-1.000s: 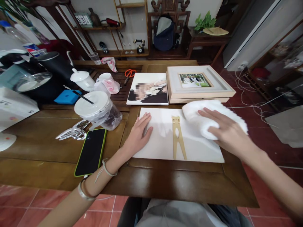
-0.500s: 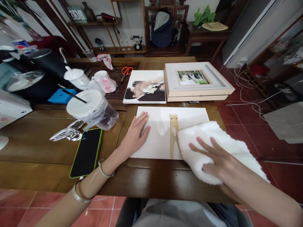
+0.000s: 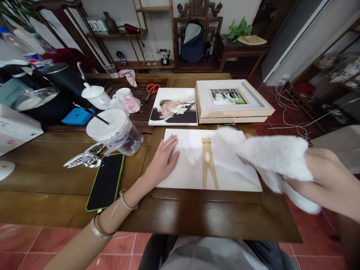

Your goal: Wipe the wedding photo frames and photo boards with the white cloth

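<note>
A white rectangular board (image 3: 185, 168), which looks like the back of a picture panel, lies flat on the table. A yellowish A-shaped stand piece (image 3: 208, 159) with two legs is at its middle. My left hand (image 3: 164, 161) rests flat on the board's left edge, fingers stretched and thumb apart. My right hand (image 3: 323, 176) is closed on a white fluffy cloth (image 3: 278, 153), raised at the board's right side. Motion smears the cloth, and its far end hangs over the board's upper right part. The right fingertips are mostly hidden.
Behind the board lie a photo panel (image 3: 174, 116) and stacked framed pictures (image 3: 202, 110). To the left are a phone (image 3: 105, 183), a lidded drink cup (image 3: 108, 125) in a bag and a silver wrapper (image 3: 87, 155). Orange-handled scissors (image 3: 152, 89) lie farther back.
My right hand has lifted the cloth off the board and moved right, uncovering the stand piece's right leg and the board's right end. My left hand stays in place.
</note>
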The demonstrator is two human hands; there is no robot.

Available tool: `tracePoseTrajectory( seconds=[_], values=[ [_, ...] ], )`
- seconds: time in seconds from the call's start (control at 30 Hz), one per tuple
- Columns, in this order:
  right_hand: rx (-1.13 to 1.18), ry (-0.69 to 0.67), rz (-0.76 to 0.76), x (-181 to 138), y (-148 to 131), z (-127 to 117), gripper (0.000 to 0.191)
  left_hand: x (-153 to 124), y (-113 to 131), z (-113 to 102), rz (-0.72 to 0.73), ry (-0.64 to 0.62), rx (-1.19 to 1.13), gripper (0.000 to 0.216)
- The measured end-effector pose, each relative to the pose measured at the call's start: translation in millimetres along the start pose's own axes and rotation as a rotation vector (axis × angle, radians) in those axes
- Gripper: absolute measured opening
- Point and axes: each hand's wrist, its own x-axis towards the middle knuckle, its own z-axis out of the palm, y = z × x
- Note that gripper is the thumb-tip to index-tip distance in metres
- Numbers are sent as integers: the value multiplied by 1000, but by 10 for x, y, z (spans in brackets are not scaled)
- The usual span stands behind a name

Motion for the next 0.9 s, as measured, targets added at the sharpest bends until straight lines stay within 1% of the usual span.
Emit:
tracePoseTrajectory(
  seconds=[0.07,0.13,0.2,0.27,0.37,0.47,0.53,0.77,0.83,0.9],
  values=[
    [-87,90,-140,255,-118,119,20,1,-2,4,0,-2,-3,42],
    [-159,75,-233,493,-239,313,24,4,-2,7,-3,-2,-2,41],
    [-148,-24,-282,688,-307,538,31,7,-1,7,-8,-6,-2,41],
    [-73,-107,-337,820,-307,736,36,8,1,3,-11,-14,-1,41],
    [15,-177,-373,889,-244,895,41,8,4,-2,-11,-21,3,40],
    [57,-206,-367,822,-243,900,45,6,0,-2,-10,-13,5,41],
    [89,-223,-377,716,-314,864,47,5,-5,1,-10,-10,5,42],
    [222,-367,-364,153,-745,677,60,0,-21,19,4,6,7,41],
    [305,-390,-383,11,-792,607,62,0,-19,21,4,5,6,42],
    [402,-383,-394,-95,-774,540,58,1,-17,18,4,1,3,42]
  ],
)
